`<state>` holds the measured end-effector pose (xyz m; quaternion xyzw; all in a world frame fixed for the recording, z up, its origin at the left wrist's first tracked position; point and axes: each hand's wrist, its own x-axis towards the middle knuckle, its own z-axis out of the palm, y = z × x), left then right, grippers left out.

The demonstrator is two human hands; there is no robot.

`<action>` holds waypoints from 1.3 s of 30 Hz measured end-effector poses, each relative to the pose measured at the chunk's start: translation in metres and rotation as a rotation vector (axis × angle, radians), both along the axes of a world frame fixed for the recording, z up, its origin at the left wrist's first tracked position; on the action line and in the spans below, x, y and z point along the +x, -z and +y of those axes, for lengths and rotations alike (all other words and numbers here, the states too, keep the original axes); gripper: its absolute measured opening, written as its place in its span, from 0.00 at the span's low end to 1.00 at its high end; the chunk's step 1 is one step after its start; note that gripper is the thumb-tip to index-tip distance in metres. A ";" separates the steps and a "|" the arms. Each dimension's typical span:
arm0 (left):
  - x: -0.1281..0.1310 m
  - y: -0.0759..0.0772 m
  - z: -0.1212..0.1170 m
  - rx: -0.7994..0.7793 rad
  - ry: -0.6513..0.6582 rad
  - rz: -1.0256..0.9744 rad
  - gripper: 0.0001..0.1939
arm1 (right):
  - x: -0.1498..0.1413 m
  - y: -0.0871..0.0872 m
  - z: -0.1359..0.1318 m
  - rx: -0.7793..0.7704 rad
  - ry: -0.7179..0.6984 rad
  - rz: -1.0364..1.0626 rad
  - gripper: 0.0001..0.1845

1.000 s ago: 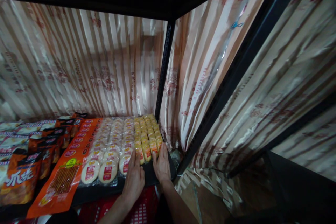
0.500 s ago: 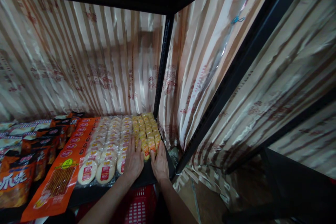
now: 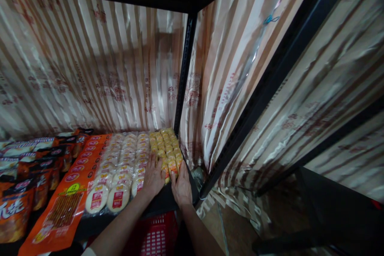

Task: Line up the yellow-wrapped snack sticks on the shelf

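Note:
Rows of small yellow wrapped snack packets (image 3: 168, 148) stand at the right end of a dark shelf (image 3: 100, 223). My left hand (image 3: 154, 177) lies with fingers stretched over the left front of these rows, beside the round white wrapped cakes (image 3: 119, 196). On the other side, my right hand (image 3: 182, 187) rests along their right front edge, fingers extended. A few front packets show between the two hands; neither hand is closed round one. My fingers hide part of the front packets and the nearest column of cakes.
Left of the cakes lie a long orange bag of stick snacks (image 3: 63, 204) and several orange-and-black snack bags (image 3: 15, 212). A black upright post (image 3: 183, 72) and a slanting one (image 3: 255, 104) frame the corner. Striped sheeting (image 3: 120, 60) hangs behind. Below is a red basket (image 3: 156, 234).
My left hand has moved up and forward, from the packets' front onto their left front. My right hand stays at their right edge. The view has shifted slightly, moving the shelf goods left.

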<state>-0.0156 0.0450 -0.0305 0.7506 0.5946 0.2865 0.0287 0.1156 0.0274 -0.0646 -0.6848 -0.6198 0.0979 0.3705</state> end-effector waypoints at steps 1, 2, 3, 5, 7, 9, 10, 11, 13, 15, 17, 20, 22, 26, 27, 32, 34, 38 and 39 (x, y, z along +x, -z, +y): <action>0.000 -0.001 -0.001 -0.006 0.002 0.007 0.22 | 0.000 0.001 0.000 -0.012 -0.002 -0.002 0.36; 0.000 -0.002 -0.002 -0.010 0.006 0.013 0.22 | 0.000 0.001 0.001 -0.021 -0.004 -0.005 0.36; 0.000 -0.002 -0.003 -0.010 0.011 0.019 0.22 | 0.000 0.002 0.001 -0.027 -0.005 -0.006 0.36; 0.001 -0.003 -0.005 -0.003 0.021 0.028 0.23 | 0.000 0.004 0.002 -0.029 -0.007 -0.008 0.37; 0.002 -0.002 -0.007 0.001 0.020 0.027 0.23 | 0.000 0.004 0.001 -0.017 -0.005 -0.004 0.36; 0.003 -0.001 -0.007 0.007 0.013 0.016 0.24 | 0.000 0.003 0.001 -0.001 -0.006 -0.002 0.36; 0.003 -0.001 -0.006 0.012 0.012 0.009 0.25 | 0.000 0.002 0.000 0.003 -0.006 -0.002 0.36; 0.003 -0.001 -0.004 0.021 0.012 0.002 0.26 | 0.000 0.001 0.000 0.004 -0.006 -0.003 0.36; 0.002 -0.003 0.001 0.046 0.011 -0.001 0.28 | 0.000 -0.001 0.000 -0.003 -0.004 -0.008 0.36; 0.000 -0.005 0.008 0.070 -0.001 0.007 0.27 | 0.000 -0.001 0.000 -0.003 -0.002 -0.012 0.36; -0.001 -0.008 0.016 0.078 -0.022 0.025 0.25 | -0.001 0.000 0.000 0.006 0.003 -0.013 0.35; -0.001 -0.009 0.025 0.057 -0.053 0.059 0.24 | -0.001 0.001 0.000 0.028 0.011 -0.013 0.35; 0.001 -0.009 0.028 0.045 -0.054 0.077 0.24 | -0.001 0.001 0.000 0.038 0.017 -0.018 0.35; 0.004 -0.008 0.026 0.045 -0.021 0.075 0.22 | -0.001 0.000 -0.001 0.012 0.018 -0.036 0.35; 0.004 -0.008 0.025 0.046 -0.018 0.068 0.22 | -0.001 -0.001 -0.001 0.002 0.015 -0.040 0.35; 0.005 -0.012 0.022 0.018 -0.023 0.065 0.23 | -0.002 0.000 -0.001 0.015 0.016 -0.046 0.34; 0.004 -0.015 0.025 -0.007 -0.026 0.068 0.24 | -0.002 0.001 0.000 0.034 0.025 -0.049 0.34; 0.001 -0.025 0.038 -0.066 -0.008 0.090 0.28 | -0.002 0.002 0.000 0.055 0.032 -0.060 0.34; 0.000 -0.028 0.042 -0.090 -0.002 0.095 0.28 | -0.002 0.001 0.000 0.053 0.034 -0.063 0.35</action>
